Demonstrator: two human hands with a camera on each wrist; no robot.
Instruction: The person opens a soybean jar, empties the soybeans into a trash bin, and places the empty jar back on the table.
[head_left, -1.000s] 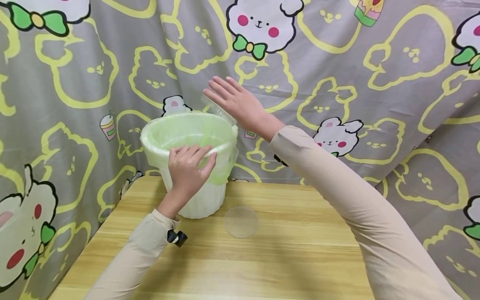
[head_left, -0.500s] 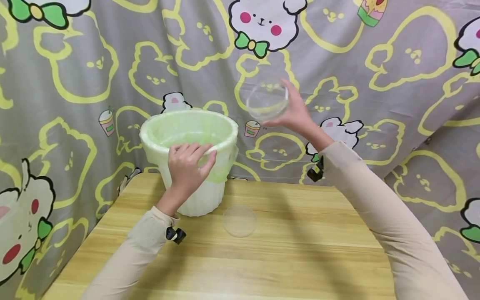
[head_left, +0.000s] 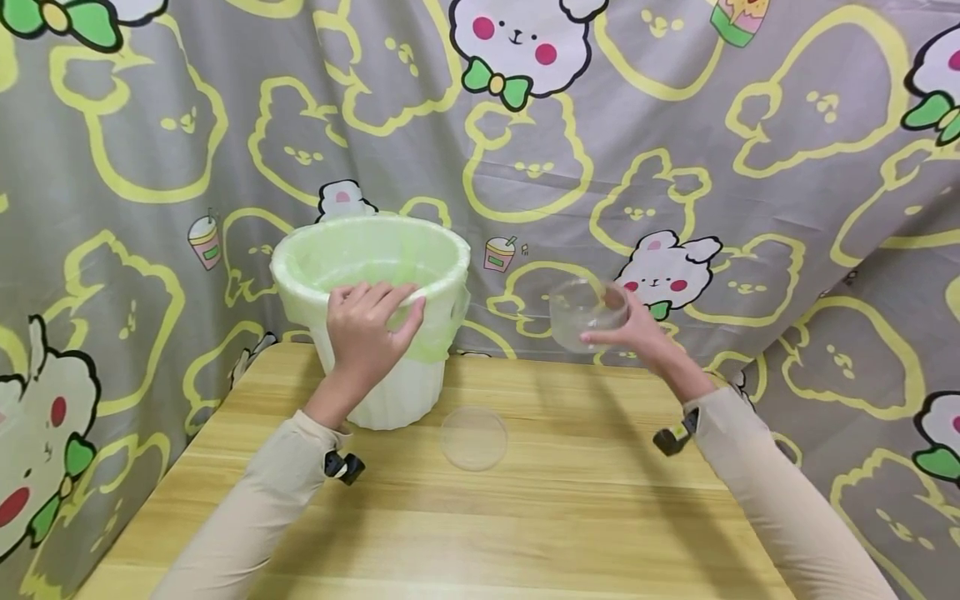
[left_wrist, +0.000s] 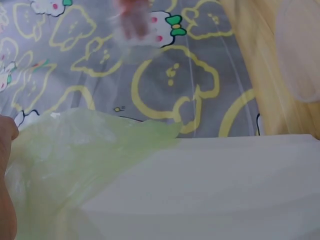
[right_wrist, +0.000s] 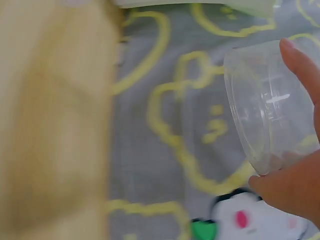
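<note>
A white trash bin (head_left: 397, 392) with a pale green plastic bag (left_wrist: 90, 150) lining it stands upright at the table's left back. My left hand (head_left: 371, 325) grips the bin's near rim, fingers over the edge and thumb along the outside. In my right hand (head_left: 637, 325) is a clear plastic tub (head_left: 573, 321), held by its side in the air over the table's back right. The right wrist view shows the tub's walls (right_wrist: 265, 100) see-through, with thumb and fingers around it. A round clear lid (head_left: 474, 438) lies flat on the table, right of the bin's base.
The wooden table (head_left: 525, 517) has its back edge close to a grey patterned curtain (head_left: 525, 183). More of this cloth hangs along the left and right sides. A black wrist camera (head_left: 675, 433) sits on the right sleeve.
My right hand has swung from beside the bin's right rim to the right and downward, turning the clear tub upright. My left hand has stayed on the rim.
</note>
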